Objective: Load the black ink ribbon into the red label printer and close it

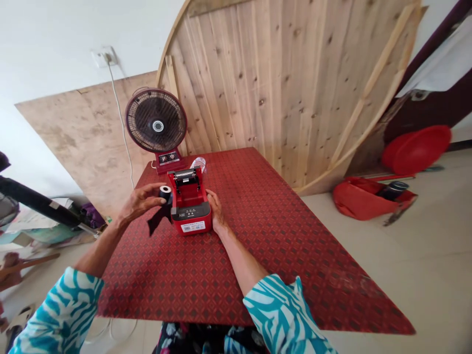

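Note:
A red label printer (191, 209) stands on the table with its lid raised and its inside showing. My left hand (144, 200) pinches a small dark roll with a white core (165, 191), just left of the printer. From that roll a loose dark strip (158, 221) hangs down beside the printer's left side. My right hand (216, 209) rests against the printer's right side, its fingers partly hidden behind the casing. A white label with a code is stuck on the printer's front.
A dark red fan (158, 123) stands at the table's back left, with a clear plastic item (199, 163) near it. The table (273, 236) has a red patterned cover. Large wooden boards (258, 73) lean behind. On the right floor lie a red bag (356, 199) and a red basin (418, 147).

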`<state>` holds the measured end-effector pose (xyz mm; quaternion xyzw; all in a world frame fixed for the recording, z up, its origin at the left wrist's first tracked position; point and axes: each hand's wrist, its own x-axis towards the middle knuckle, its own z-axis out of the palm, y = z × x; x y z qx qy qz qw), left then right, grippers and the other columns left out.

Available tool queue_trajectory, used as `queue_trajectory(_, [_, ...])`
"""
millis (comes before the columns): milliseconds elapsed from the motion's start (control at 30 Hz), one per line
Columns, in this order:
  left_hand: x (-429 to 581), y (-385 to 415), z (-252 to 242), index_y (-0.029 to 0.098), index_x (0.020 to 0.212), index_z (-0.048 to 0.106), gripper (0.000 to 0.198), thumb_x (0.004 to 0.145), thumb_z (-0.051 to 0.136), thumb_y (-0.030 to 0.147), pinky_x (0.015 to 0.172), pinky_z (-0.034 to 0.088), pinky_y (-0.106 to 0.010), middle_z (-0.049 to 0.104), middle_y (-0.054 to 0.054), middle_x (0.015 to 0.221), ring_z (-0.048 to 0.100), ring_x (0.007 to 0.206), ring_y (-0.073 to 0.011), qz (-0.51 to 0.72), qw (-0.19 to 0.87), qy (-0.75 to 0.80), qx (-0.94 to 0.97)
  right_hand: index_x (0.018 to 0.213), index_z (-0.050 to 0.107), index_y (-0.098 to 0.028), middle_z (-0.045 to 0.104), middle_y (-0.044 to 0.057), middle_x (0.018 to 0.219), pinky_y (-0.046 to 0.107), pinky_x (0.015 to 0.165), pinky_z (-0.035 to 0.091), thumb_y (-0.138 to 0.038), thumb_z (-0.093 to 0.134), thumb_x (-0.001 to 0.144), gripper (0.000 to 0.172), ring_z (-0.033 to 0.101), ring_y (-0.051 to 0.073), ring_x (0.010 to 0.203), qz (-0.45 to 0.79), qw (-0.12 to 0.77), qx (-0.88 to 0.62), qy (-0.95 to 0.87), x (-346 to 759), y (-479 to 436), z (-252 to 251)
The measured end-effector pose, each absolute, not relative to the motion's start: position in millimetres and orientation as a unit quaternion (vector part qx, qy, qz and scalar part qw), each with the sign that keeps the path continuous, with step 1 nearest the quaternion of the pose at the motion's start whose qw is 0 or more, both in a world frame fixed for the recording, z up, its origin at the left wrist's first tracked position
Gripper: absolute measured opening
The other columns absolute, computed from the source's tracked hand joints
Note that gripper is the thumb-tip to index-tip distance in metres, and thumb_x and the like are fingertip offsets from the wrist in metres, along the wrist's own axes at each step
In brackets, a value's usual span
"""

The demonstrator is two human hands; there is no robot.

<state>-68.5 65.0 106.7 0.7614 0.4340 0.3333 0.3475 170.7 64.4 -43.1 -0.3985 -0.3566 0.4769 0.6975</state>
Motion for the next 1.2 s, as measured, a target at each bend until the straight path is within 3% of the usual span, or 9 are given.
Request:
queue_trajectory(167, [-14,72,108,0.021,0.119,0.069,0.045,0.078,0.068,0.040,0.090,0.054,-0.035,0.074,-0.007,0.114,0.069,0.099,-0.0238,0.202,0.184,0.445,0.853,0.113,0.067,-0.028,0.070,0.001,0.110,0.038,0.099,0.045,-0.055,0.057,0.080,0.044,0.059,0.021,0.109,0.470,0.702,-0.395,-0.361,169,65,-42])
queue_trajectory(267, [4,81,104,0.025,0.117,0.070,0.038,0.080,0.066,0.034,0.092,0.052,-0.032,0.073,-0.004,0.118,0.068,0.104,-0.0241,0.128,0.138,0.447,0.874,0.111,0.068,-0.029,0.067,0.001,0.115,0.038,0.104,0.041,-0.053,0.057,0.081,0.040,0.058,0.021,0.112,0.462,0.703,-0.399,-0.364,168,65,-40])
queue_trajectory(433, [22,97,100,0.025,0.108,0.073,0.034,0.076,0.065,0.020,0.089,0.052,-0.030,0.074,-0.004,0.115,0.069,0.104,-0.0241,0.025,0.126,0.453,0.882,0.110,0.068,-0.028,0.066,0.002,0.115,0.038,0.108,0.037,-0.049,0.054,0.083,0.036,0.056,0.020,0.116,0.446,0.711,-0.394,-0.374,167,63,-36])
queue_trajectory(600, [34,113,105,0.023,0.088,0.076,0.024,0.068,0.067,0.015,0.081,0.053,-0.025,0.078,-0.002,0.092,0.072,0.090,-0.0217,-0.038,0.178,0.442,0.878,0.111,0.067,-0.028,0.066,0.002,0.117,0.038,0.108,0.037,-0.048,0.053,0.083,0.037,0.057,0.020,0.116,0.449,0.711,-0.390,-0.376,167,63,-35])
queue_trajectory(733, [34,117,103,0.024,0.085,0.076,0.021,0.068,0.066,0.016,0.077,0.052,-0.024,0.078,-0.002,0.088,0.072,0.086,-0.0210,-0.051,0.176,0.438,0.880,0.111,0.067,-0.028,0.066,0.002,0.117,0.039,0.109,0.038,-0.048,0.053,0.084,0.037,0.057,0.021,0.116,0.453,0.707,-0.392,-0.377,167,64,-35])
queue_trajectory(867, [29,116,94,0.023,0.094,0.076,0.027,0.071,0.064,0.018,0.078,0.052,-0.026,0.077,-0.004,0.097,0.071,0.089,-0.0215,-0.025,0.140,0.440,0.887,0.109,0.068,-0.029,0.066,0.002,0.119,0.038,0.109,0.038,-0.049,0.054,0.083,0.036,0.056,0.020,0.117,0.453,0.704,-0.400,-0.373,168,64,-37])
queue_trajectory(967, [26,115,97,0.022,0.096,0.076,0.027,0.075,0.060,0.021,0.084,0.052,-0.027,0.077,-0.004,0.099,0.070,0.094,-0.0217,-0.010,0.193,0.424,0.885,0.111,0.068,-0.029,0.066,0.001,0.118,0.039,0.108,0.038,-0.050,0.055,0.083,0.037,0.056,0.020,0.117,0.456,0.704,-0.399,-0.370,168,64,-38])
queue_trajectory(1067, [20,105,108,0.022,0.101,0.076,0.029,0.081,0.057,0.031,0.085,0.052,-0.027,0.077,-0.003,0.098,0.070,0.094,-0.0213,0.014,0.247,0.425,0.870,0.111,0.068,-0.030,0.067,0.001,0.117,0.039,0.106,0.040,-0.052,0.055,0.082,0.038,0.056,0.021,0.116,0.463,0.705,-0.394,-0.365,168,64,-39])
queue_trajectory(1200, [4,73,120,0.021,0.114,0.072,0.047,0.091,0.045,0.051,0.088,0.053,-0.031,0.075,-0.004,0.108,0.068,0.100,-0.0233,0.105,0.287,0.423,0.853,0.110,0.068,-0.031,0.067,0.000,0.116,0.039,0.105,0.041,-0.052,0.056,0.082,0.037,0.057,0.020,0.114,0.466,0.699,-0.400,-0.366,169,61,-36])
